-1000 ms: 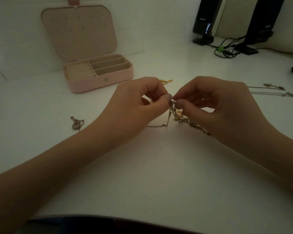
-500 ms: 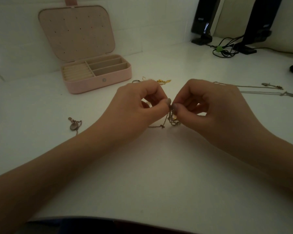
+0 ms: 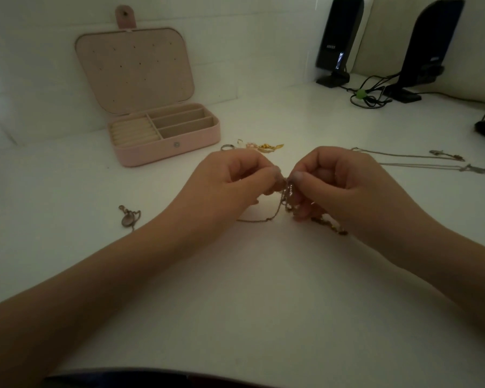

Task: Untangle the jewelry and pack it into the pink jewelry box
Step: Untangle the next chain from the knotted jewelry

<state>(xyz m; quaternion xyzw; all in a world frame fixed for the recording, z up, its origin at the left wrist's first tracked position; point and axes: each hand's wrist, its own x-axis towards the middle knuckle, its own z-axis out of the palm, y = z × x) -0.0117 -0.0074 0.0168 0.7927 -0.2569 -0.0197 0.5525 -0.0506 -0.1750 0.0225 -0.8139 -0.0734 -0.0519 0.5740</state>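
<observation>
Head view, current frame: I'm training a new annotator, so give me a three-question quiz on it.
1. True or false: the pink jewelry box has its lid open.
2. What do the left hand and right hand pinch? A) silver ring B) tangled thin chains C) black cable
3. Fill in: the oval pendant lies on the white table, to the ___ of the left forearm.

Key: 1 true; 2 B, the tangled thin chains; 3 left.
</observation>
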